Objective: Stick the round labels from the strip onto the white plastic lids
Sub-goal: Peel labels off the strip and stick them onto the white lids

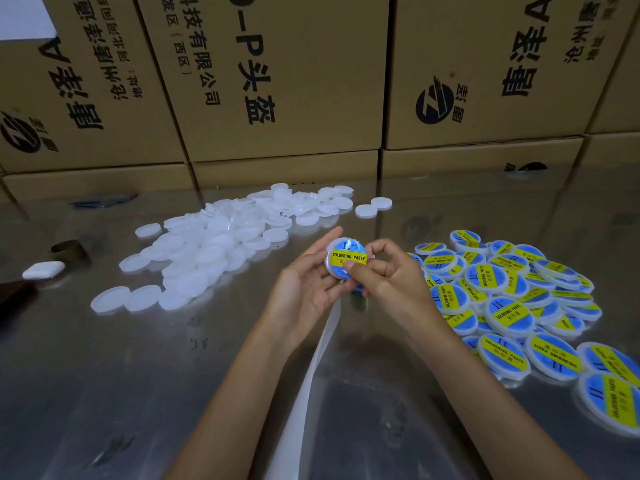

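Observation:
My left hand point(304, 289) holds a white plastic lid point(346, 259) from its left side, above the shiny table. A round blue label with a yellow "SOLDERING PASTE" band covers the lid's top. The thumb of my right hand point(384, 275) presses on the label's lower edge, and the other fingers curl round the lid's right side. A white backing strip point(311, 372) hangs from under my hands down toward the bottom edge. A heap of bare white lids point(221, 244) lies to the left. Labelled lids point(512, 299) are piled to the right.
Stacked cardboard boxes point(277, 81) wall off the far side of the reflective table point(104, 393). At the far left lie a small white case point(43, 270) and a brown cardboard ring point(67, 251). Two loose white lids point(374, 206) sit behind the hands.

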`<state>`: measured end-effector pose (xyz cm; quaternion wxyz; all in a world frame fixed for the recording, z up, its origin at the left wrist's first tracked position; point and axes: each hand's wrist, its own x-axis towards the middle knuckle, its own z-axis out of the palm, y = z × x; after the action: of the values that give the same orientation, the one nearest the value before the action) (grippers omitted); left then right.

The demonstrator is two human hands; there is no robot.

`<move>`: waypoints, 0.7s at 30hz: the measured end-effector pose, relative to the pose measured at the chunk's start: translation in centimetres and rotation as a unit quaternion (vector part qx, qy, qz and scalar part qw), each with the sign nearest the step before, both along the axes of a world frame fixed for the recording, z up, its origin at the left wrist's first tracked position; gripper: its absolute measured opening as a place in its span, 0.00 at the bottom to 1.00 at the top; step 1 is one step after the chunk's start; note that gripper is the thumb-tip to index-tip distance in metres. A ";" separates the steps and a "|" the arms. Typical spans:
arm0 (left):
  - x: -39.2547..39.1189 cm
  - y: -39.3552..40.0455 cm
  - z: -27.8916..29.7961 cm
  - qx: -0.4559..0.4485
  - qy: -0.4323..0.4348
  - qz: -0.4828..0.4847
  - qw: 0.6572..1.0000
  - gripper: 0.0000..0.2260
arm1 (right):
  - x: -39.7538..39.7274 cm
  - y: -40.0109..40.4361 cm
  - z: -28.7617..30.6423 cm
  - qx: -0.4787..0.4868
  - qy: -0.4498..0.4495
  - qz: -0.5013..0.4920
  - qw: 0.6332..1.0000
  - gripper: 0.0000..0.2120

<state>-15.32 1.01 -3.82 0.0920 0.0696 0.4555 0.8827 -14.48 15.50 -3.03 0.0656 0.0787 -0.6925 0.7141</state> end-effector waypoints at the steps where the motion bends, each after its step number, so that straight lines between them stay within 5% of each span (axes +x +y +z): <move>1: 0.0 0.0 0.0 0.000 0.002 -0.001 1.000 0.22 | -0.1 0.0 -0.1 -0.002 -0.005 -0.005 1.000 0.10; 17: 0.3 0.7 -0.1 -0.035 0.029 -0.011 0.999 0.19 | -1.0 0.1 -1.0 0.009 -0.014 -0.043 0.999 0.11; 21: 0.4 0.8 0.0 -0.042 0.030 0.003 0.999 0.19 | -1.2 0.2 -1.8 0.164 0.030 -0.111 0.980 0.13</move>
<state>-14.88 1.81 -3.83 0.0787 0.0913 0.4949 0.8606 -15.66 15.70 -4.80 0.1513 0.0320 -0.8022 0.5767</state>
